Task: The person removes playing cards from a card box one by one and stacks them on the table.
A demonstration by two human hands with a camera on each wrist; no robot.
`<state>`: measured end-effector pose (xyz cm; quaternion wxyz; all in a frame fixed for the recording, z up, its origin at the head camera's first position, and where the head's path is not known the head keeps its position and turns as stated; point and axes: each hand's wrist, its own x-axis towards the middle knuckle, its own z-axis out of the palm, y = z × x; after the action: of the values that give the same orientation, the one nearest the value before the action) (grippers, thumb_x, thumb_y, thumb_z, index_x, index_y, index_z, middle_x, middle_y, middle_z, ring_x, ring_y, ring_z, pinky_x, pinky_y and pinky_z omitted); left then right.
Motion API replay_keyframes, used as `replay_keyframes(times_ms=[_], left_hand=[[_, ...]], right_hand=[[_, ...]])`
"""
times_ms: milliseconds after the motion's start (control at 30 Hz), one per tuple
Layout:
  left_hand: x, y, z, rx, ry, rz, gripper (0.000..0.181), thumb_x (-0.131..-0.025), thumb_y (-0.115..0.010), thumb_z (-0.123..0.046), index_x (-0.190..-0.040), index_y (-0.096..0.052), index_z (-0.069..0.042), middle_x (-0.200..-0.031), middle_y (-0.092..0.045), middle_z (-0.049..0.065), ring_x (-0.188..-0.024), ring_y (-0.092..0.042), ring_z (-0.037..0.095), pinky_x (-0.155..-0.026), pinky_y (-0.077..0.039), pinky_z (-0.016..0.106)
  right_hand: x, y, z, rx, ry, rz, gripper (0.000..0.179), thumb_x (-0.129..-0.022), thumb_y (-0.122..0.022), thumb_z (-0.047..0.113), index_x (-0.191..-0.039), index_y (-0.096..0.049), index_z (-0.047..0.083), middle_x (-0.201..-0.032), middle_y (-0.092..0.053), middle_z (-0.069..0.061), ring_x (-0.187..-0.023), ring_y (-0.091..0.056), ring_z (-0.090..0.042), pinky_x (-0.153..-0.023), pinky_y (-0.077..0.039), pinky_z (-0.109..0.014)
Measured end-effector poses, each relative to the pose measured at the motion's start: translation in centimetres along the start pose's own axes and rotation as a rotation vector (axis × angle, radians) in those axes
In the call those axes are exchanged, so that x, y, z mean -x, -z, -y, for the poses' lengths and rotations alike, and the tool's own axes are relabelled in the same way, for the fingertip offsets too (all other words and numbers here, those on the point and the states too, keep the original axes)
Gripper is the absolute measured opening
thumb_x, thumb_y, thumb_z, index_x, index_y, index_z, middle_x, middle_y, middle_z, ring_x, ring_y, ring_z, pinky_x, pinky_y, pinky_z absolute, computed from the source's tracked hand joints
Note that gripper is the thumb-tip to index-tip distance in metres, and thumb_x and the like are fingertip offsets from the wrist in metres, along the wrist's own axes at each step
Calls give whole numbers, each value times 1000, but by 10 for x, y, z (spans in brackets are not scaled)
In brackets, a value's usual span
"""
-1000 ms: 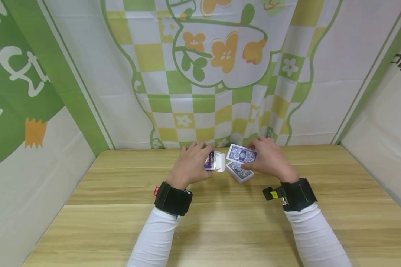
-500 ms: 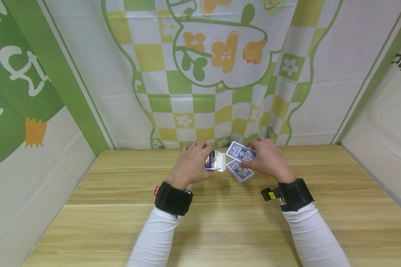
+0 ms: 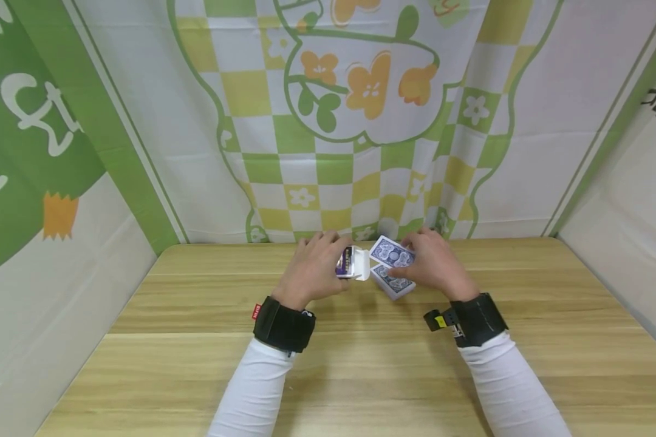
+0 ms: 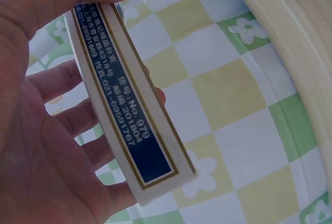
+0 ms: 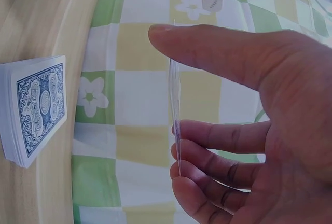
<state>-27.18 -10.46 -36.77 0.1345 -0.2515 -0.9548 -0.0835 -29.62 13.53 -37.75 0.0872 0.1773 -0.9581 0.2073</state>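
Observation:
In the head view my left hand [image 3: 316, 267] grips a playing card box [image 3: 345, 263], its white flap open towards the right. The left wrist view shows the box's narrow dark blue side [image 4: 124, 99] with printed text, between thumb and fingers. My right hand [image 3: 438, 262] pinches a few playing cards [image 3: 392, 251] with blue patterned backs. Seen edge-on in the right wrist view, these cards [image 5: 175, 99] make a thin, slightly bowed bundle between thumb and fingertips. Below them a thicker deck of cards [image 5: 44, 107] lies back up on the table.
The wooden table [image 3: 361, 376] reaches back to a green and yellow checked curtain [image 3: 333, 164]. White and green cloth walls stand at both sides. A black band [image 3: 478, 320] with a dangling strap is on the right wrist, and another band [image 3: 284, 326] on the left.
My right hand has shifted slightly left with the held cards, which rose a little and then dropped back. The left hand and the box have stayed nearly still.

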Motion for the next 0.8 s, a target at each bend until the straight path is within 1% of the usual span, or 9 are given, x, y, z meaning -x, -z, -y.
replay_keyframes(times_ms=[267, 433, 667, 800], left_hand=[[-1, -1, 2, -6, -6, -8, 73, -60, -76, -38, -126, -50, -21, -112, -52, -2, -97, -46, 17, -81, -35, 38], [-1, -2, 2, -7, -7, -6, 72, -61, -76, -38, -126, -50, -22, -112, -52, -2, -97, -46, 16, -81, -35, 37], [-2, -2, 2, -4, -12, -10, 70, -61, -75, -38, -125, -51, -21, -110, -52, -2, -95, -46, 16, -79, -36, 36], [-1, -2, 1, -3, -11, -8, 70, -62, -75, -38, -125, -52, -21, -110, -51, -2, -94, -45, 16, -78, -35, 36]], right_hand=[[-1, -4, 0, -11, -25, -4, 67, -59, -79, 48, -106, -61, 2, -95, -51, -7, -86, -46, -23, -69, -38, -34], [-2, -5, 1, -16, -21, -1, 67, -61, -78, 45, -108, -61, 2, -96, -51, -7, -85, -46, -22, -69, -39, -33], [-2, -8, -1, 20, 32, -13, 73, -64, -77, 43, -120, -57, 2, -94, -51, -8, -82, -45, -21, -66, -38, -32], [-2, -10, -1, 13, 57, -12, 69, -66, -76, 41, -123, -57, 8, -94, -51, -7, -81, -45, -20, -64, -38, -32]])
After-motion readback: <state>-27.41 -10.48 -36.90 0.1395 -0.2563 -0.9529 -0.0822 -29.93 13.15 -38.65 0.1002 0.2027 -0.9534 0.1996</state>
